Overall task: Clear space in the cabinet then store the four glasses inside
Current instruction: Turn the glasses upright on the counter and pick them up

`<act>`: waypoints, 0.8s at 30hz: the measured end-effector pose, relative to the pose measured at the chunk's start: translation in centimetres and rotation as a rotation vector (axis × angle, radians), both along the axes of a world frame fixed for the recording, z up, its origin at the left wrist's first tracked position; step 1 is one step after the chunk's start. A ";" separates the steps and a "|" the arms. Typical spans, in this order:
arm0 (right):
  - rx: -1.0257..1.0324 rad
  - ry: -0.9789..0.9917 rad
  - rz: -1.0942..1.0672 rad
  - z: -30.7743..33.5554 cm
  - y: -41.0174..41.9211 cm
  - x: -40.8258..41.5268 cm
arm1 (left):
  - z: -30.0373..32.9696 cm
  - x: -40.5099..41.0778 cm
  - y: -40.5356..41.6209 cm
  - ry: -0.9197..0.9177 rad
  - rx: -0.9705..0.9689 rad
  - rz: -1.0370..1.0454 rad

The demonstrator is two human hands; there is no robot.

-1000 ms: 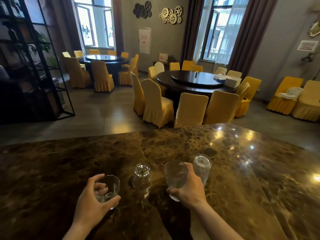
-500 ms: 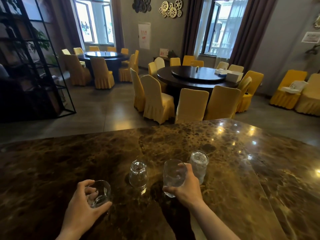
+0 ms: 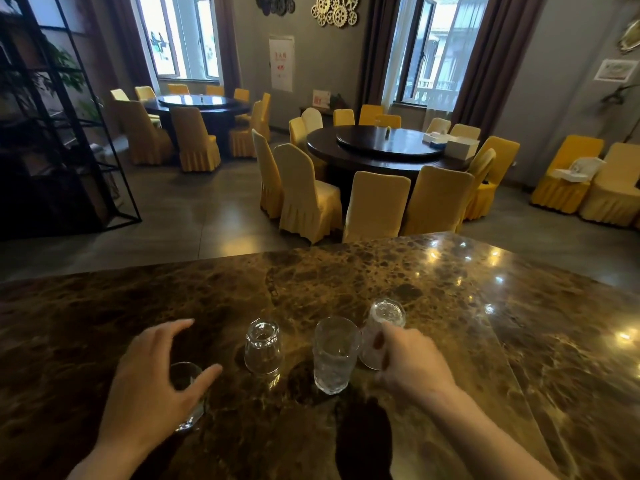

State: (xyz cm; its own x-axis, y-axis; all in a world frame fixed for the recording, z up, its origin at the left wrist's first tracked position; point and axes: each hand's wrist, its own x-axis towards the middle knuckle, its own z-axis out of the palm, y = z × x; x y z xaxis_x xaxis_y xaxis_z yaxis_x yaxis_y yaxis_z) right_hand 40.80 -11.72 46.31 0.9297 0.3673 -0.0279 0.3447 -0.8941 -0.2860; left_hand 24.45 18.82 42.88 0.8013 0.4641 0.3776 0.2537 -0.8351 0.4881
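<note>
Four clear glasses stand in a row on the brown marble counter [image 3: 346, 271]. My left hand [image 3: 156, 386] hovers with its fingers spread over the leftmost glass [image 3: 185, 393], which stands upright under my thumb. To its right is an upside-down glass [image 3: 263, 348], then an upright glass [image 3: 334, 355] that stands free. My right hand [image 3: 412, 362] wraps around the lower part of the rightmost upside-down glass [image 3: 386, 317], with my thumb on its front. No cabinet is in view.
Beyond the counter's far edge lies a dining room with two round dark tables [image 3: 381, 147] ringed by yellow-covered chairs [image 3: 374, 206]. A black metal shelf frame [image 3: 69, 133] stands at the left. The counter stretches wide to both sides.
My left hand has set its glass down and spread its fingers. My right hand has let go of the upright glass on the counter and moved right onto the upside-down glass.
</note>
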 end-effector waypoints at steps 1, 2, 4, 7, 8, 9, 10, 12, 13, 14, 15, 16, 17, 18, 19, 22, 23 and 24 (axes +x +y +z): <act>-0.024 -0.124 0.036 0.9 -0.3 0.5 | 0.9 1.1 -0.5 -0.011 0.069 -0.068; -0.022 -0.244 0.080 1.7 -0.3 1.0 | 1.7 2.4 -1.0 -0.003 0.133 -0.139; -0.077 -0.404 0.198 2.8 0.2 2.3 | 2.7 5.2 -2.3 0.091 0.226 -0.257; -0.323 -0.354 0.356 2.4 1.5 4.7 | 2.1 9.0 -4.0 0.373 0.358 -0.321; -0.404 -0.311 0.385 2.1 1.8 5.2 | 1.6 10.0 -4.4 0.469 0.392 -0.315; -0.476 -0.273 0.409 1.7 2.0 5.8 | 1.1 10.8 -4.6 0.558 0.416 -0.310; -0.542 -0.242 0.431 1.3 2.2 6.2 | 0.5 11.4 -4.8 0.638 0.435 -0.308; -0.652 -0.214 0.470 0.5 2.4 7.0 | -0.4 12.1 -5.0 0.780 0.489 -0.305; -0.703 -0.215 0.485 0.1 2.5 7.3 | -0.7 12.4 -5.0 0.831 0.524 -0.303; -0.753 -0.220 0.497 -0.3 2.7 7.4 | -0.9 12.6 -5.1 0.861 0.563 -0.303; -0.795 -0.225 0.504 -0.7 3.0 7.5 | -1.1 12.7 -5.2 0.876 0.606 -0.304; -0.827 -0.238 0.509 -1.2 3.2 7.7 | -1.2 12.9 -5.3 0.880 0.650 -0.307; -0.854 -0.266 0.515 -1.6 3.4 7.7 | -1.3 13.0 -5.3 0.879 0.693 -0.313; -0.881 -0.308 0.528 -2.0 3.6 7.8 | -1.3 13.1 -5.4 0.878 0.734 -0.319; -0.910 -0.351 0.547 -2.3 3.8 7.9 | -1.3 13.2 -5.5 0.880 0.769 -0.321; -1.006 -0.426 0.598 -2.8 3.8 8.2 | -1.4 13.3 -5.7 0.871 0.838 -0.316; -1.026 -0.438 0.610 -2.8 3.7 8.3 | -1.4 13.3 -5.7 0.863 0.851 -0.312; -1.035 -0.450 0.620 -2.8 3.5 8.5 | -1.4 13.3 -5.6 0.852 0.856 -0.303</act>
State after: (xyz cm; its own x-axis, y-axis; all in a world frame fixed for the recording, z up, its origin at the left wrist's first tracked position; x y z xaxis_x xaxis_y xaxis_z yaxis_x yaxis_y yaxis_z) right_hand 49.31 -8.18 43.53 0.6141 0.7348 -0.2878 0.6647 -0.2850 0.6906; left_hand 37.75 13.22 41.50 0.9713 0.0791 -0.2245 -0.0360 -0.8834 -0.4672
